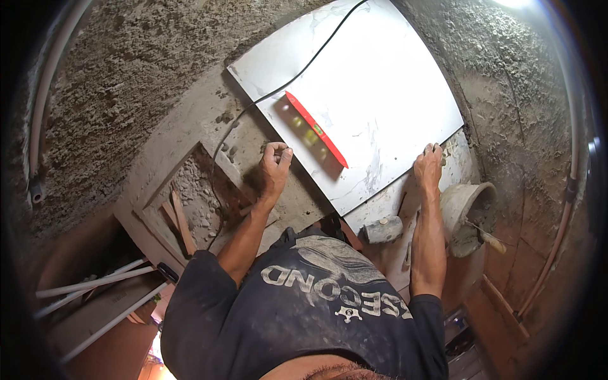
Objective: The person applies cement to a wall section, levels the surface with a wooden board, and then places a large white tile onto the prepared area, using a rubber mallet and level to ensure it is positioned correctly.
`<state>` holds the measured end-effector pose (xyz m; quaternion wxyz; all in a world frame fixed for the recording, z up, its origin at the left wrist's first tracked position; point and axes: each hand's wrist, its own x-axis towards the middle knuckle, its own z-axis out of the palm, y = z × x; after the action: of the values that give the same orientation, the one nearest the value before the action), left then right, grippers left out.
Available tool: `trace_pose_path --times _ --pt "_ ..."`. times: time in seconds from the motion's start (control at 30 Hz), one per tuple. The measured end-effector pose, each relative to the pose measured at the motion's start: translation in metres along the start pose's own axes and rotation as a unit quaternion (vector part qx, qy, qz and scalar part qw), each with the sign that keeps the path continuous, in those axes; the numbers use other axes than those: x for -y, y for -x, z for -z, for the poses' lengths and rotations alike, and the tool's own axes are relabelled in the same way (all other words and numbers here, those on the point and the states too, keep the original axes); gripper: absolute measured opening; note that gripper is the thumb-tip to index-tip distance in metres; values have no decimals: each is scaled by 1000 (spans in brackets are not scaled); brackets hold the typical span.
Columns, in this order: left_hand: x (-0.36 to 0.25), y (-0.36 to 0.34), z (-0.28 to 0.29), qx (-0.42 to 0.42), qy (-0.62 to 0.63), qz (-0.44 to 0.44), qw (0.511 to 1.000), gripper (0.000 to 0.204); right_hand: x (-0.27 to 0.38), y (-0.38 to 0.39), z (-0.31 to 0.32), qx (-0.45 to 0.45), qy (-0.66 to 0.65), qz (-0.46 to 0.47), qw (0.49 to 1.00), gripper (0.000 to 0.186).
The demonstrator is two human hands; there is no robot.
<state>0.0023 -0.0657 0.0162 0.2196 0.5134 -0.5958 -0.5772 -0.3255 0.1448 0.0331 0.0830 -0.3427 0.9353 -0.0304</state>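
Note:
A large white marbled tile [373, 95] lies flat on a cement bed between rough plastered walls. My left hand [275, 170] grips the tile's near left edge with curled fingers. My right hand [429, 166] holds the near right corner of the same tile. A red spirit level [315, 128] rests on the tile between my hands, lying diagonally. A black cable [297, 73] crosses the tile's left part.
A rubber mallet [383, 229] lies just below the tile. A bucket of mortar [467, 218] with a trowel handle stands at the right. A square hole with rubble [196, 196] opens at the left. White pipes [95, 285] lie lower left.

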Motion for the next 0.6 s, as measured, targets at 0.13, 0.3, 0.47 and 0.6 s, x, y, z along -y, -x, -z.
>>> trace_pose_path --times 0.13,0.3,0.47,0.6 --pt "6 0 -8 -2 -13 -18 1000 22 -6 0 -8 -32 22 -1 999 40" --pt "6 4 -10 18 -51 19 998 25 -2 -1 -5 -9 1 -22 1000 42" --pt "14 2 -11 29 -24 15 999 24 -3 -1 -5 -20 2 -9 1000 41" --pt "16 0 -12 27 -19 11 999 23 -5 -2 -7 -19 15 -5 1000 40"
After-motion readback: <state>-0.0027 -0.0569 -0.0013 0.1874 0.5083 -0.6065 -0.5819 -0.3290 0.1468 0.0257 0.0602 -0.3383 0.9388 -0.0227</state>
